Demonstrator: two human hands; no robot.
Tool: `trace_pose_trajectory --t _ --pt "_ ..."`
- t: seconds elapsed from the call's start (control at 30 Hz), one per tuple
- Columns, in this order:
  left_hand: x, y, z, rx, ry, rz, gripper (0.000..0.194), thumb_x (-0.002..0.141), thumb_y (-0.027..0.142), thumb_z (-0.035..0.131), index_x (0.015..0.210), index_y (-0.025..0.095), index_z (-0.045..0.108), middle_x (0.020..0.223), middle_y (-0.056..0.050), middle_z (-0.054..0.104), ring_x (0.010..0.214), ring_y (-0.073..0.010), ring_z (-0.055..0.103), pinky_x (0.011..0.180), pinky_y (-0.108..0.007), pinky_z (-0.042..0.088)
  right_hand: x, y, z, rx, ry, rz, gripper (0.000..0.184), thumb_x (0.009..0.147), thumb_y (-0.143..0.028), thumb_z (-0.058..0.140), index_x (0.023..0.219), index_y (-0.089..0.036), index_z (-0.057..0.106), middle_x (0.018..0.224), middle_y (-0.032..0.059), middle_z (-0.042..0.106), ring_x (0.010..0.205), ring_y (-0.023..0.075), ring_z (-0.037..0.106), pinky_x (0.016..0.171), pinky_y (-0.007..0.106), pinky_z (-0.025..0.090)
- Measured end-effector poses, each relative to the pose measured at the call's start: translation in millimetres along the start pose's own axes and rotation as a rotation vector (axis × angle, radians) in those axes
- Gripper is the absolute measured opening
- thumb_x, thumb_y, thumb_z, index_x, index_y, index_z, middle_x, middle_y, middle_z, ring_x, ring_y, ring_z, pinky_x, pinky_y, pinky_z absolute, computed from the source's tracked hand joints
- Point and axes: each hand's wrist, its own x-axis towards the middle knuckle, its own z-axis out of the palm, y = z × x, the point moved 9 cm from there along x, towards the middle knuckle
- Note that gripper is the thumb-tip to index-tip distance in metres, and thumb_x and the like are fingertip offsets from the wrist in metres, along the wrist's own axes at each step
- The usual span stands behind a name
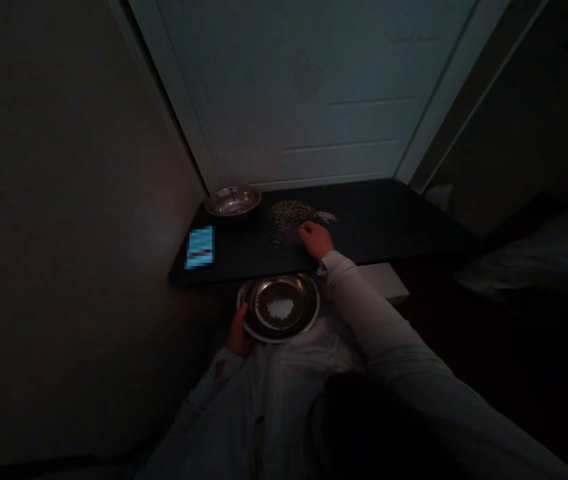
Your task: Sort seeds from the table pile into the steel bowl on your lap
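My left hand [240, 333] is closed on the left side of a shiny metal bowl [313, 303], its thumb over the rim. The bowl is held above my lap, just below the table's near edge. Inside it lie small greenish-brown grains around a pale white patch. Over the dark table, my right hand [317, 239] is closed, fingers curled together; whatever they may hold is hidden. Just beyond it spreads a heap of small greenish-brown seeds or grains [291, 212], with a little white pile [327, 217] to its right.
A second metal bowl [234, 202] stands at the table's back left. Nearer the left edge lies a lit, blurred phone-like screen [200, 247]. The black table [389, 213] backs onto a white door [344, 80]. A white box [381, 281] is under my right forearm. The light is dim.
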Motion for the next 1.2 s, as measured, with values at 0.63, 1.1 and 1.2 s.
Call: trace_pose_trajectory --t 0.63,1.1,1.2 --pt "5.0 -8.9 -11.9 0.007 0.004 -0.012 0.038 0.062 0.035 0.056 0.099 0.025 0.054 0.100 -0.002 0.061 0.109 -0.0229 0.042 0.092 -0.037 0.032 0.0 -4.4 -3.4 0.018 0.063 -0.070 0.025 0.073 -0.031 0.036 0.072 -0.017 0.057 0.067 0.0014 0.056 0.064 0.0119 0.048 0.061 0.023 0.035" --pt "-0.2 -2.1 -4.8 0.037 -0.014 0.008 0.032 0.063 0.036 0.054 0.093 0.024 0.057 0.100 -0.002 0.061 0.111 -0.0232 0.040 0.094 -0.038 0.029 0.4 -5.5 -2.0 -0.008 0.049 -0.077 0.027 0.075 -0.033 0.035 0.077 -0.017 0.057 0.073 0.0024 0.058 0.068 0.0128 0.050 0.063 0.023 0.036" --pt "0.5 -2.7 -4.8 0.039 -0.029 -0.001 0.033 0.064 0.038 0.052 0.094 0.023 0.056 0.101 -0.004 0.060 0.111 -0.0241 0.040 0.093 -0.040 0.030 -0.4 -7.8 0.2 -0.042 0.019 -0.083 0.027 0.075 -0.033 0.035 0.079 -0.018 0.057 0.077 0.0032 0.059 0.071 0.0135 0.051 0.063 0.024 0.036"
